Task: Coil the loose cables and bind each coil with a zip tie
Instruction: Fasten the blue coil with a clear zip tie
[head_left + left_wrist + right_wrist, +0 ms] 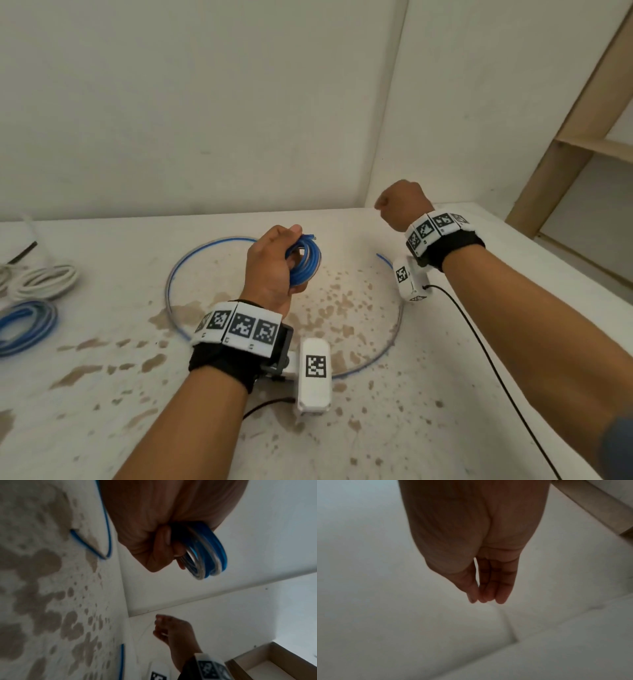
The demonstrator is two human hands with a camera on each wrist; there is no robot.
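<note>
My left hand (274, 263) grips a small coil of blue cable (306, 257) above the middle of the stained white table (376, 428). In the left wrist view the coil (205, 555) juts out past the curled fingers (163, 538). The rest of this cable (171, 284) lies on the table in one wide loop, and its free end (383, 258) lies beside my right wrist. My right hand (400, 205) hovers over the far right corner. Its fingers (503, 588) are nearly straight and bunched, thumb against the tips, with nothing seen between them.
At the left edge lie a coiled white cable (44, 282) and a coiled blue cable (24, 325), with a dark object (22, 253) behind them. Walls close the back and right. A wooden shelf frame (582, 144) stands beyond the table's right edge.
</note>
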